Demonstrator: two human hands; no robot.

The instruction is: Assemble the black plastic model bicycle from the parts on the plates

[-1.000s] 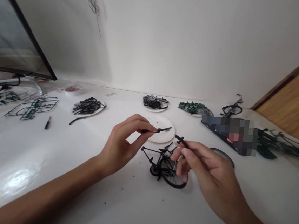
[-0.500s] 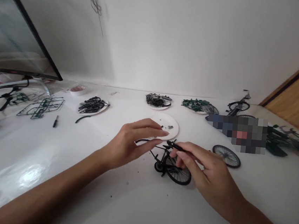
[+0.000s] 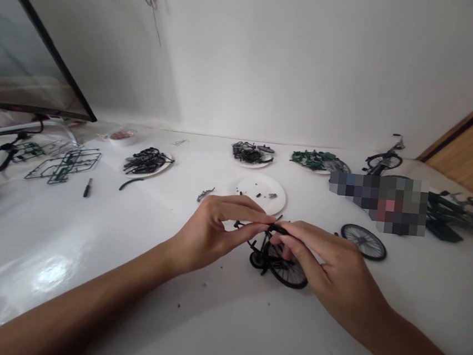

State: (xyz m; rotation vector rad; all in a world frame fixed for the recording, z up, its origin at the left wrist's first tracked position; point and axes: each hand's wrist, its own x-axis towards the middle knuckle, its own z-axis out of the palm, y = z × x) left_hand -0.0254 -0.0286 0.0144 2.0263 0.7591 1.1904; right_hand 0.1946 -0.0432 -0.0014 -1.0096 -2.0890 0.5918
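Observation:
My right hand is closed in a pinch around a small black bicycle part, a narrow piece held above the rear wheel. The thumb and fingertips of my left hand close on the left end of that same part; whether they also hold something tiny is hidden. Just under both hands is a black model bicycle, its spoked rear wheel partly covered by my right fingers. The bicycle's front end is partly behind my left hand.
Behind the hands lies a white paper plate with small metal bits. A loose wheel is at right. Plates of black parts and green parts stand farther back. A screwdriver and green sprues lie at left.
My left hand has moved right, and its spread thumb and fingers have come together at the black part in my right hand. A small grey piece now shows behind my left hand.

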